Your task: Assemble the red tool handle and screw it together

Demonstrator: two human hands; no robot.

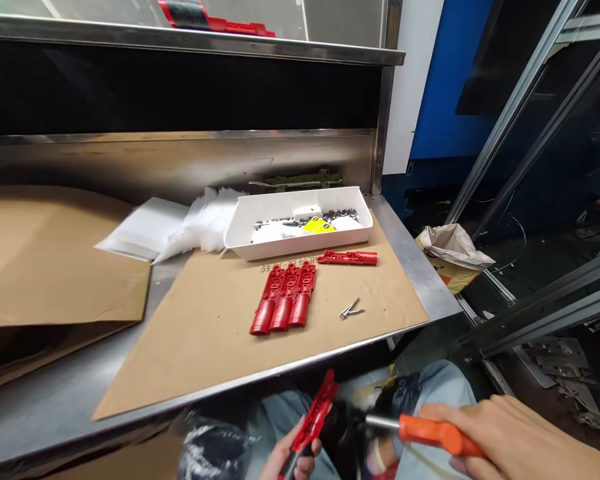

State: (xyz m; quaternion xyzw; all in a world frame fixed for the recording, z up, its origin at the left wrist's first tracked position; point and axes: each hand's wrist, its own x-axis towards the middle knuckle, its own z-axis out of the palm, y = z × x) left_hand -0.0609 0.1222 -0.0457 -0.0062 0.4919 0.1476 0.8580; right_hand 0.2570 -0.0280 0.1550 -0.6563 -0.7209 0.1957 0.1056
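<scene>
My left hand (287,460) holds a red plastic part (316,413) upright below the table's front edge. An orange-handled screwdriver (420,430) lies in my right hand (510,437), its metal shaft pointing left toward the red part. On the brown cardboard sheet (205,340) three red plastic parts (283,297) lie side by side, and one more red part (347,257) lies crosswise in front of the white tray (300,250). The tray holds small dark screws and a yellow tag (319,226).
Small metal tweezers (351,309) lie right of the red parts. White plastic bags (180,227) sit left of the tray. A large cardboard piece (45,267) covers the table's left side. A steel shelf (190,40) hangs overhead. A crumpled paper bag (453,250) lies on the floor right.
</scene>
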